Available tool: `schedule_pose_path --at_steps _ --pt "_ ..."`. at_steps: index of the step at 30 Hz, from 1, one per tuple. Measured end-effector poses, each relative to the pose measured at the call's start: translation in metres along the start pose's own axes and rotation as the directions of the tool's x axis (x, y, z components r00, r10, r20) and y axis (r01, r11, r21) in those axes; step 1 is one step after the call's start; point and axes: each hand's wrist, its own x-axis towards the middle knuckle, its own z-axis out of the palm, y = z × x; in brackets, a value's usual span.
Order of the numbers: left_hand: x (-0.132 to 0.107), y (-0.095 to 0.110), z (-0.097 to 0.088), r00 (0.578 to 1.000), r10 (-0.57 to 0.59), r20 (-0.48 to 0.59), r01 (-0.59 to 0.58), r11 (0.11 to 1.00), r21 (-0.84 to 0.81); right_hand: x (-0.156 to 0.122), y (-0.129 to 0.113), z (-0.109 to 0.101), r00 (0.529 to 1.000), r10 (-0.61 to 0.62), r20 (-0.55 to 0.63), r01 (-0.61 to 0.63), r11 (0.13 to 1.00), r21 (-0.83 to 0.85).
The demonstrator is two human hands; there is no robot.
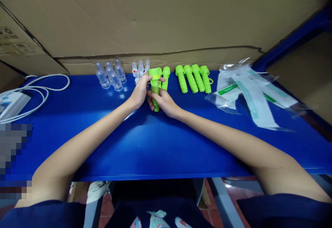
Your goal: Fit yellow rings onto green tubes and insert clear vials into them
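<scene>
Upright between my hands is a lime-green plastic tube (155,87) with a wide threaded top, like a small torch body. My left hand (140,90) grips it near the top, thumb and fingers at the threaded collar. Lower down, my right hand (166,101) wraps round the narrower shaft. Just behind my hands stands another green tube (166,77), partly hidden. To the right lies a row of similar green tubes (191,79). Left of my hands stand several clear domed plastic caps (111,74). Several smaller clear caps (140,67) with white bases are at the back, partly covered by my left hand.
All of this is on a blue table (145,152). Clear packets with white and green printing (255,100) are piled at the right. A white cable (55,89) and a white device (15,105) lie at the left. Cardboard (166,20) walls off the back.
</scene>
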Motion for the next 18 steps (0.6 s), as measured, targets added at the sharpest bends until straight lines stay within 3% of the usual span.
schedule_pose_path --at_steps 3,10,18 --pt "0.003 -0.001 -0.001 1.0 0.008 -0.016 -0.008 1.0 0.01 0.001 0.001 -0.001 1.0 -0.005 0.009 0.005 1.0 0.004" --pt "-0.002 0.006 0.006 0.993 -0.114 -0.011 0.114 0.993 0.001 0.004 0.008 -0.006 0.998 -0.025 0.053 0.022 0.999 0.049" --pt "-0.003 0.017 0.005 0.986 -0.165 -0.008 0.165 0.986 0.005 0.006 0.012 -0.008 0.994 -0.056 0.091 0.056 0.998 0.008"
